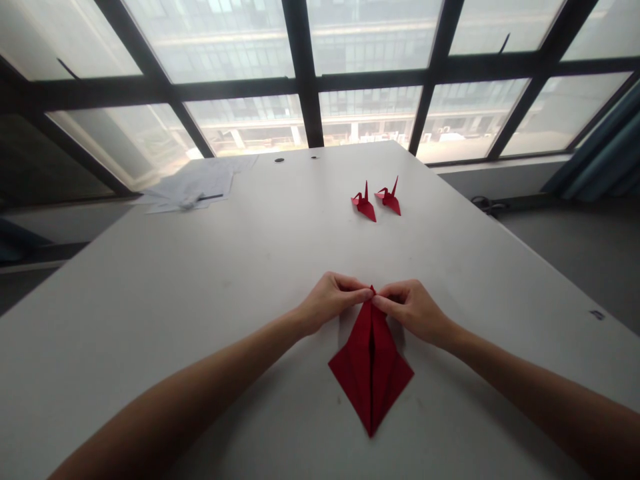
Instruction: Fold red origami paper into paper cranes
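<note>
A folded red paper, kite-shaped with a slit down its middle, lies flat on the white table in front of me. My left hand and my right hand both pinch its far tip, fingers pressed together from either side. Two finished red paper cranes stand side by side farther back, well apart from my hands.
A loose stack of white sheets with a dark pen lies at the table's far left corner. Two small dark dots sit near the far edge. Large dark-framed windows rise behind the table; the right table edge drops to grey floor.
</note>
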Tool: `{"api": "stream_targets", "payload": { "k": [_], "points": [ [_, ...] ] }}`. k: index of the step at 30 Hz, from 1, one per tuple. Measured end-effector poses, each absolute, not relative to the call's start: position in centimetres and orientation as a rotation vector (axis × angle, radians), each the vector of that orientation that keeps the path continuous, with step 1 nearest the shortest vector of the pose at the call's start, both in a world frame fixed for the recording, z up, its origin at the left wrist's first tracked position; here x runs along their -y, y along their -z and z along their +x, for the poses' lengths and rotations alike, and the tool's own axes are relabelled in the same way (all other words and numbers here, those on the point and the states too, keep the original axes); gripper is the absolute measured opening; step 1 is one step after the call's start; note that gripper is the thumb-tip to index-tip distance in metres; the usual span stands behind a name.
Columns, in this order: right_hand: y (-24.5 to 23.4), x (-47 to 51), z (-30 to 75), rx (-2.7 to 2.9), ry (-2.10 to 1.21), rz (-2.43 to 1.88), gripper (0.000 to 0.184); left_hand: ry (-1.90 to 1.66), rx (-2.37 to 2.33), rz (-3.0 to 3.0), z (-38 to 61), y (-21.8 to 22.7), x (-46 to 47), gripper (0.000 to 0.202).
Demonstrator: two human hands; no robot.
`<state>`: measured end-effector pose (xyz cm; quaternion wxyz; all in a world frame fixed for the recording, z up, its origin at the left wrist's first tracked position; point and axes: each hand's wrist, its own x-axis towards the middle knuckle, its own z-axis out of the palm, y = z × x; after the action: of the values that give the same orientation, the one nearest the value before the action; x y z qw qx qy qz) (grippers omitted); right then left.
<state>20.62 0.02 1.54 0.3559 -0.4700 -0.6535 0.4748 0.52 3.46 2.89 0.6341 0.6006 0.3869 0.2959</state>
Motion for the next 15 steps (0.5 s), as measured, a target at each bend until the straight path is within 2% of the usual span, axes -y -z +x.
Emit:
{"api": "stream_targets", "payload": {
  "k": [5, 10, 15],
  "points": [
    [-1.82, 0.12, 20.4, 1.686, -1.192, -1.225, 0.031, -0.729, -0.918, 1.38, 0.8, -2.78, -3.33, 0.027],
    [-1.83, 0.36, 20.03, 1.672, -1.204, -1.233, 0.017, -0.785, -0.993, 1.336, 1.16, -2.88, -2.96, 0.021],
    [-1.51, 0.35, 19.9, 1.657, -1.198, -1.245, 0.015, -0.773, -0.993, 1.388, 1.1, -3.06, -2.85, 0.022]
  ]
}}
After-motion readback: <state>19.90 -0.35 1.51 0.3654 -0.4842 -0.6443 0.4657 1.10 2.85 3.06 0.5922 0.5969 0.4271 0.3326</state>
